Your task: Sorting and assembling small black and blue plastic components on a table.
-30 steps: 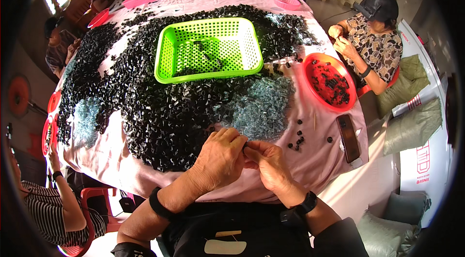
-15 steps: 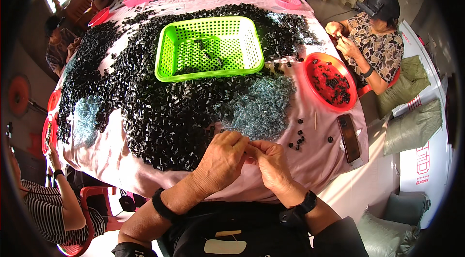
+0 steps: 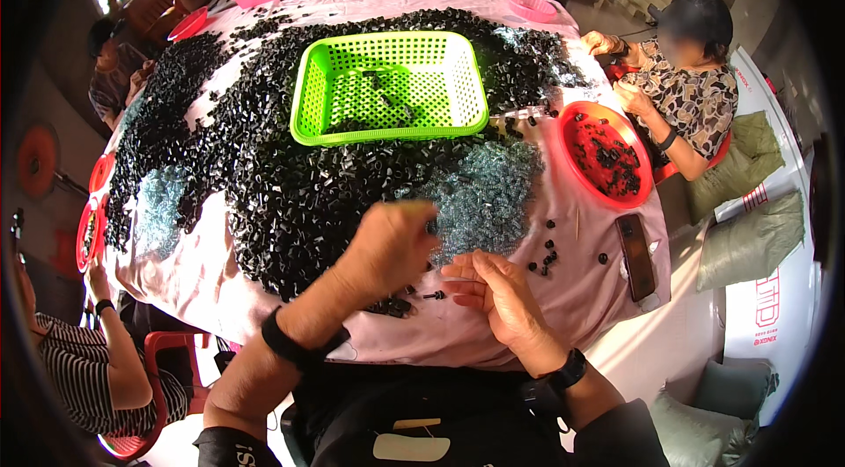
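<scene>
My left hand [image 3: 385, 247] is over the near edge of a wide heap of small black plastic parts [image 3: 290, 203], beside a pile of small clear bluish pieces [image 3: 488, 194]. Its fingers are curled and smeared by motion, so what they hold cannot be made out. My right hand [image 3: 495, 295] is palm up at the near side of the clear pile, fingers stretched and apart, with nothing visible in it. Close to its fingertips is a small black piece [image 3: 435, 295]; whether it lies on the cloth or is falling is unclear.
A green basket [image 3: 396, 134] with a few black parts sits on the heap. To the right are a red basin [image 3: 576, 176] of black pieces, several loose black pieces [image 3: 549, 247] and a phone [image 3: 635, 256]. Co-workers sit around the pink-clothed table [image 3: 563, 308].
My hands were together and have come apart. The left moved up over the heap; the right opened out. A small black piece now shows between them. The co-worker at right has separated their hands.
</scene>
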A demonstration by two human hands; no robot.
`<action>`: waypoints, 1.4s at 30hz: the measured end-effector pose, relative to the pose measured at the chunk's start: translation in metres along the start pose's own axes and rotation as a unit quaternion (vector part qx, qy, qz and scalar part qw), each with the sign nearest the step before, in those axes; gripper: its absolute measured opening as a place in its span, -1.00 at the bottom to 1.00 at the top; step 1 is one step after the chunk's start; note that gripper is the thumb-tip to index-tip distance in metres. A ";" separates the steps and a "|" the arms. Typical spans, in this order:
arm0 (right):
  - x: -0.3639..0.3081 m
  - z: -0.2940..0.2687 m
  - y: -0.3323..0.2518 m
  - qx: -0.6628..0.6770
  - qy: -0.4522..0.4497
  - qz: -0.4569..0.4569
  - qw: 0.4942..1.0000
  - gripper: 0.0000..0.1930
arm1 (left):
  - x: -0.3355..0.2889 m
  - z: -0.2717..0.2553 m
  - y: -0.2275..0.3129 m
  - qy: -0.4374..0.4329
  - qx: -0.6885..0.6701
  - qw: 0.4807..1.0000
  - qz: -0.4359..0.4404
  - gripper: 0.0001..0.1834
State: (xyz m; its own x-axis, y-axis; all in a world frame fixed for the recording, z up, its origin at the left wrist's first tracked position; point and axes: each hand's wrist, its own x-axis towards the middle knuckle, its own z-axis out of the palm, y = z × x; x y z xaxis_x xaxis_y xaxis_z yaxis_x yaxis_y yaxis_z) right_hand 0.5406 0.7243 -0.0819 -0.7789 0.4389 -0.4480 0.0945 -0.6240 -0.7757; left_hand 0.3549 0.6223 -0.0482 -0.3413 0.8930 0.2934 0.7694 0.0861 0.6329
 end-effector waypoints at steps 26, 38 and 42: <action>0.008 -0.006 0.006 -0.047 0.021 -0.031 0.998 -0.80 | -0.020 0.020 -0.030 -0.032 0.006 0.998 -0.059 -0.85; 0.013 0.005 0.007 -0.049 -0.014 -0.097 0.994 -0.78 | -0.012 0.012 0.016 -0.052 -0.137 0.989 -0.011 -0.72; 0.014 -0.006 0.012 -0.027 -0.005 -0.121 0.992 -0.77 | -0.013 0.012 0.005 -0.019 -0.103 0.994 0.001 -0.81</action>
State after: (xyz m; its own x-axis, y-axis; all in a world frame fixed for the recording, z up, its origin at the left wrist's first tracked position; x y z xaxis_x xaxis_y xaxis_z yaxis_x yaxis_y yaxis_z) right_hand 0.5346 0.7272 -0.1003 -0.7893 0.5647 -0.2411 -0.0638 -0.4659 -0.8825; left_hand 0.3694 0.6164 -0.0579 -0.3161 0.9096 0.2695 0.6415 -0.0044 0.7671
